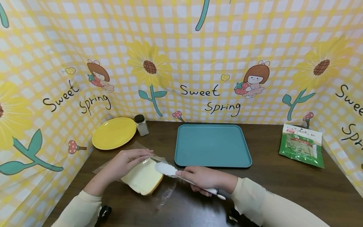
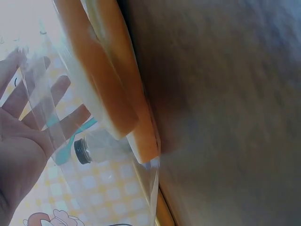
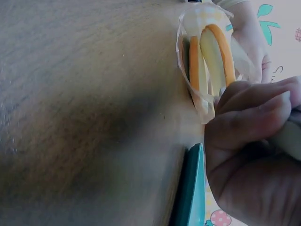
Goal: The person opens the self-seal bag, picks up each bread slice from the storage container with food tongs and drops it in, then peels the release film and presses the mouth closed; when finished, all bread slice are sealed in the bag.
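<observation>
Two slices of white bread [image 1: 143, 178] with orange-brown crusts lie one over the other in a clear plastic bag [image 1: 167, 195]. My left hand [image 1: 124, 164] is at the bag's far left side, fingers reaching over the bread's edge. In the left wrist view its fingers [image 2: 59, 89] are straight and spread against the clear film. My right hand [image 1: 208, 179] grips a pair of tongs with white tips [image 1: 165, 169], pointing left. Those tips overlap the upper slice's right corner at the bag's mouth. Both crusts [image 3: 221, 47] show inside the bag in the right wrist view.
A teal tray [image 1: 212, 145] lies behind my right hand. At the back left are a yellow plate [image 1: 114, 134] and a small black-capped jar [image 1: 141, 125]. A green and white packet [image 1: 302, 145] lies at the right. Checked cloth [image 1: 181, 63] walls the table's back and sides.
</observation>
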The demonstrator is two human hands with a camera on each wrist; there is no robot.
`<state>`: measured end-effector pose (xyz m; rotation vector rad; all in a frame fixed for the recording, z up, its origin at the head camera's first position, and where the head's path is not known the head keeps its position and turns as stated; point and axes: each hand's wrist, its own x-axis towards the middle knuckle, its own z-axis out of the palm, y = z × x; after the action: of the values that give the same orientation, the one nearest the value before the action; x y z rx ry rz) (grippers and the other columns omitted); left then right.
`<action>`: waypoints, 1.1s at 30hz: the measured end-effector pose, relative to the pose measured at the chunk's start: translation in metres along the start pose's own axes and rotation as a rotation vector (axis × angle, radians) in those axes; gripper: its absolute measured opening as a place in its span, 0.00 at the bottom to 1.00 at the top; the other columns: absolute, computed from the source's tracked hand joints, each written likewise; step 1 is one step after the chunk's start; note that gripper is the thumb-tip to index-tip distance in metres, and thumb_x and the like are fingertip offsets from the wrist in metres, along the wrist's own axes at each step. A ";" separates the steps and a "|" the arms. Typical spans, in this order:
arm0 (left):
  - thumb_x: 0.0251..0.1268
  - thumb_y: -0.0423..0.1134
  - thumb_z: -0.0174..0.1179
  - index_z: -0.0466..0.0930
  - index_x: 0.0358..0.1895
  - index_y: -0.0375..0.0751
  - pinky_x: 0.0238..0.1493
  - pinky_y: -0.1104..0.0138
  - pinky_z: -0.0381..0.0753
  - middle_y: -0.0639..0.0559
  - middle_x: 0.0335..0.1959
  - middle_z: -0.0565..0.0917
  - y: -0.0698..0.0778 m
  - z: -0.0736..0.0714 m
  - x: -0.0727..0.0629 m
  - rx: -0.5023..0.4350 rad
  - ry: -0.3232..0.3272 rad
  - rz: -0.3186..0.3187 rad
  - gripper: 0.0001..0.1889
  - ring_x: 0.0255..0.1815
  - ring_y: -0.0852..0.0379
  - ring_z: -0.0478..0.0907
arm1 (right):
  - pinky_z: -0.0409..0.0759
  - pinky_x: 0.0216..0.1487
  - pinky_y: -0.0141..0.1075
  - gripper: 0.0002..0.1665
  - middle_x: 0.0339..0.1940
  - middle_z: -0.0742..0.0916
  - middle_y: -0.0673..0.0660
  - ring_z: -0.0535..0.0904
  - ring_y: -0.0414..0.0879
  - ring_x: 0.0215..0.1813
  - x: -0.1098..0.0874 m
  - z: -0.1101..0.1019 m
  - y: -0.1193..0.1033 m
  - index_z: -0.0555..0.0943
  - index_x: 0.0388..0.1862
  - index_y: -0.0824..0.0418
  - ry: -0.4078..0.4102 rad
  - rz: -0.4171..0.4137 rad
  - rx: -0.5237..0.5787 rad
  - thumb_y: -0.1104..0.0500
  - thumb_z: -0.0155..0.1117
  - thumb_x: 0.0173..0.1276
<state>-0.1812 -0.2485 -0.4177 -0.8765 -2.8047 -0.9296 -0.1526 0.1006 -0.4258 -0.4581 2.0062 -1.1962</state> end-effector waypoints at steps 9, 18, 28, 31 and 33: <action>0.81 0.41 0.62 0.89 0.62 0.59 0.60 0.70 0.88 0.59 0.65 0.89 -0.001 0.000 -0.001 -0.012 0.009 0.013 0.14 0.68 0.56 0.85 | 0.72 0.11 0.39 0.33 0.16 0.77 0.51 0.67 0.46 0.08 -0.004 0.013 -0.005 0.79 0.47 0.53 0.122 0.001 -0.155 0.26 0.51 0.80; 0.80 0.41 0.63 0.89 0.60 0.63 0.61 0.65 0.89 0.62 0.63 0.89 -0.003 0.003 0.001 0.023 0.028 0.027 0.14 0.66 0.56 0.86 | 0.73 0.12 0.39 0.32 0.15 0.76 0.50 0.67 0.46 0.07 -0.001 0.015 -0.008 0.79 0.44 0.55 0.112 0.008 -0.171 0.28 0.51 0.82; 0.81 0.41 0.63 0.90 0.61 0.57 0.62 0.62 0.89 0.61 0.62 0.90 -0.002 0.004 0.000 0.033 0.035 0.017 0.14 0.65 0.57 0.87 | 0.75 0.12 0.39 0.30 0.17 0.78 0.52 0.70 0.45 0.08 0.002 0.021 -0.014 0.77 0.39 0.52 0.158 -0.004 -0.273 0.28 0.51 0.82; 0.81 0.41 0.63 0.90 0.61 0.55 0.62 0.63 0.89 0.61 0.62 0.90 -0.001 0.004 0.001 0.030 0.039 0.018 0.13 0.65 0.56 0.87 | 0.74 0.11 0.38 0.32 0.17 0.78 0.52 0.69 0.45 0.08 0.001 0.020 -0.016 0.78 0.41 0.54 0.152 -0.010 -0.239 0.27 0.51 0.82; 0.80 0.41 0.63 0.90 0.61 0.55 0.62 0.64 0.89 0.61 0.62 0.90 0.000 0.003 0.002 0.028 0.038 0.017 0.13 0.66 0.56 0.86 | 0.73 0.11 0.38 0.32 0.17 0.78 0.52 0.68 0.46 0.08 0.001 0.018 -0.016 0.79 0.44 0.55 0.133 -0.009 -0.199 0.28 0.51 0.82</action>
<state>-0.1824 -0.2459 -0.4203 -0.8682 -2.7673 -0.8932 -0.1406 0.0810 -0.4180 -0.4961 2.2522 -1.0606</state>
